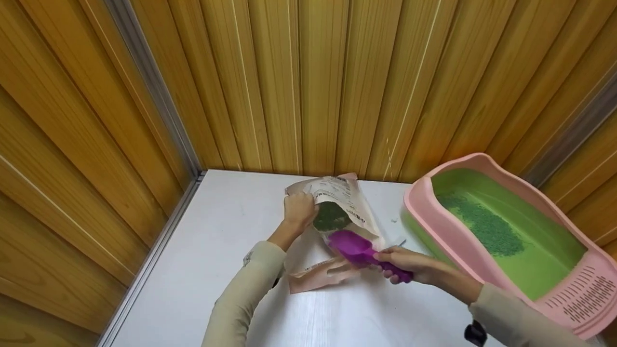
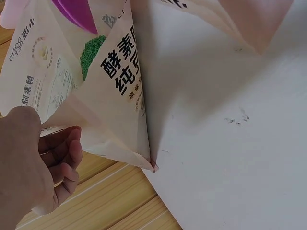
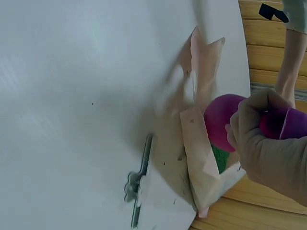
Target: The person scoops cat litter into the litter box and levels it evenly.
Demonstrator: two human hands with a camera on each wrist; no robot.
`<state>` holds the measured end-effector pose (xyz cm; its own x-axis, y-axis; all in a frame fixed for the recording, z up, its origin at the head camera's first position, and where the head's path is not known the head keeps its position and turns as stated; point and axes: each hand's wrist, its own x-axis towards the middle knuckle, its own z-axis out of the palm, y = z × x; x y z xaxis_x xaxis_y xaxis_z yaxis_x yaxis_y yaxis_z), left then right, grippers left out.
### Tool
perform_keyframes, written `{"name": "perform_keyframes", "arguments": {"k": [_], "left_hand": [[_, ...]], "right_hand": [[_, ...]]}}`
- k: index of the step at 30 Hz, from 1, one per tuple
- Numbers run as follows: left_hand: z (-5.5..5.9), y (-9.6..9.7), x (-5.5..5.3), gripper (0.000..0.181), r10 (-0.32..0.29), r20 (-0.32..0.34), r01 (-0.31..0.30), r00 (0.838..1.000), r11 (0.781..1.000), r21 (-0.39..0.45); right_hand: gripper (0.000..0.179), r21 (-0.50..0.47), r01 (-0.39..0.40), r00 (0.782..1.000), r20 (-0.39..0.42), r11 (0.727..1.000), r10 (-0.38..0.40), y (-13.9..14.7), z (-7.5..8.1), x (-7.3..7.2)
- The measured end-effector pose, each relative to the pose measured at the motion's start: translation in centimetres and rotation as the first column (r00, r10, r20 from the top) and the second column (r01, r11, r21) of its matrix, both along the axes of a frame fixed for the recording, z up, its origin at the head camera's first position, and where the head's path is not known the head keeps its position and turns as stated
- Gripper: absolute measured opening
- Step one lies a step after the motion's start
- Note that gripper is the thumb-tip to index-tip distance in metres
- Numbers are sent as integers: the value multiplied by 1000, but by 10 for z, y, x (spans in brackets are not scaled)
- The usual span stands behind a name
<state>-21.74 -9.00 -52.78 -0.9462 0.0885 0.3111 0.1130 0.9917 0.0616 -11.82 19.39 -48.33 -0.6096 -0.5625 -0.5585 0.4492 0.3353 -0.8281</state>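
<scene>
A pale pink paper bag [image 1: 359,205] printed with black characters lies on the white table, with green pellets [image 1: 331,216] showing in its mouth. My left hand [image 1: 300,209] pinches the bag's edge between thumb and curled fingers; the left wrist view shows that hand [image 2: 36,163] at the paper fold. In my right hand [image 1: 405,262] is a purple scoop [image 1: 351,245], gripped by the handle. The scoop's bowl is at the bag mouth, tilted toward the pellets. The right wrist view shows my right hand [image 3: 261,129] wrapped round the handle; the inside of the bowl is hidden there.
To the right stands a pink-rimmed green litter box [image 1: 482,284] with green pellets [image 1: 487,229] spread on its floor. A torn bag strip [image 1: 320,278] extends toward me. A grey-green clip [image 3: 142,179] lies beside the bag. Wood-patterned walls [image 1: 318,86] stand behind the table [image 1: 231,217].
</scene>
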Motion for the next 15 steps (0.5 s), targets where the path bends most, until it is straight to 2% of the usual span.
{"name": "perform_keyframes", "arguments": {"k": [5, 10, 13, 15], "left_hand": [[-6, -2, -1, 31, -26, -83, 26, 996, 1000, -9], [-14, -4, -4, 37, -39, -171, 37, 985, 999, -15], [-16, -6, -6, 38, -41, -177, 38, 983, 999, -23], [-16, -8, -7, 39, -44, -174, 40, 984, 999, -27]], "right_hand": [[18, -92, 161, 985, 75, 983, -154, -43, -36, -28], [16, -203, 304, 947, 174, 931, -271, -83, -73, -53], [19, -231, 383, 921, 175, 894, -349, -101, -89, -62], [24, -193, 442, 895, 151, 876, -419, -111, -96, -64]]}}
